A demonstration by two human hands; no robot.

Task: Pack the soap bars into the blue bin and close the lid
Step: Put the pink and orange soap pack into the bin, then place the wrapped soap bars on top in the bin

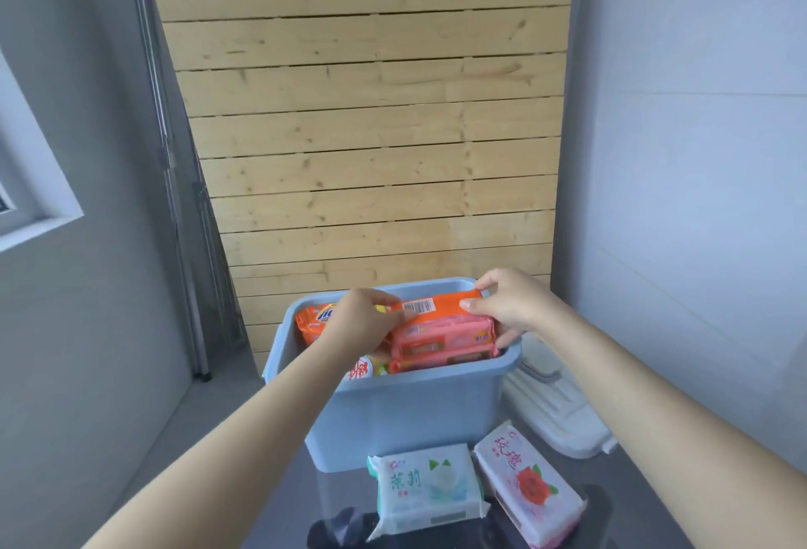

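The blue bin (393,408) stands open on a dark table, holding several wrapped soap bars. Both hands reach into it. My left hand (358,321) and my right hand (511,308) pinch the two ends of an orange soap pack (441,308) at the bin's top. Under it lie pink soap packs (441,341). Another orange pack (312,321) stands at the bin's left side. In front of the bin lie a white-green soap pack (425,489) and a white-pink rose soap pack (528,487). The white lid (554,408) lies to the right of the bin.
A wooden slat panel (371,133) leans behind the bin. Grey walls stand on both sides, with a window frame (30,199) at the left. Metal poles (174,199) stand at the left of the panel. The dark table (288,505) ends near the bin's left side.
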